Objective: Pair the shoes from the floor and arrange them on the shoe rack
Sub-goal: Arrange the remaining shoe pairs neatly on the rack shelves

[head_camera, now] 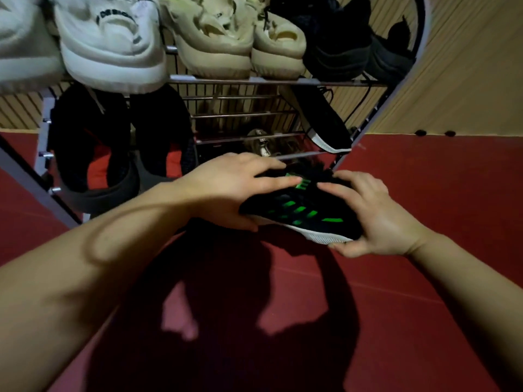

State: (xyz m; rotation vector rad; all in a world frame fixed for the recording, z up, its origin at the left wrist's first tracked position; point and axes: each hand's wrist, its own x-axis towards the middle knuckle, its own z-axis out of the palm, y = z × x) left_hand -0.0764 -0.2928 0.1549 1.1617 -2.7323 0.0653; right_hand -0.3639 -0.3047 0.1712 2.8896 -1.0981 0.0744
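A black sneaker with green stripes and a white sole (302,213) is held above the red floor, just in front of the shoe rack (254,80). My left hand (229,190) grips its left end, thumb under the sole and fingers over the top. My right hand (376,216) grips its right end, fingers curled over the upper and thumb beneath the sole. On the rack's lower shelf at the right lies a matching-looking black shoe with a white sole (322,123), tilted on its side.
The top shelf carries white sneakers (110,43), beige sneakers (226,38) and black shoes (348,43). A black pair with red insoles (119,148) fills the lower shelf's left. Something pale lies beneath the rack bars (261,144). A wood-panelled wall stands behind.
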